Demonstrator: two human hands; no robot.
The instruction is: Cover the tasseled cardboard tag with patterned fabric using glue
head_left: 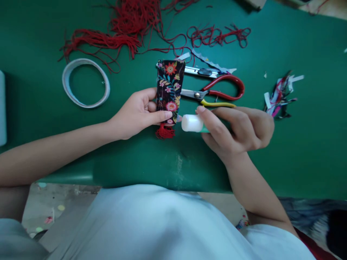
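Between the thumb and fingers of my left hand [138, 113] is a small black fabric pouch [169, 86] with a colourful flower print. A red tassel [165, 131] hangs at its near end. My right hand [235, 130] is closed round a small white and green glue bottle [193, 123], held sideways with its white end close to the pouch's lower right edge. Whether the two touch I cannot tell. Just beyond my right hand lie scissors [217, 90] with red and yellow handles, their blades partly behind the pouch.
A utility knife [202, 72] and a jagged paper strip [213, 61] lie past the scissors. To the left is a roll of white tape [66, 81]. Red cords [132, 25] are heaped at the back, fabric scraps [282, 94] at the right. The green table's [135, 166] front edge meets my body.
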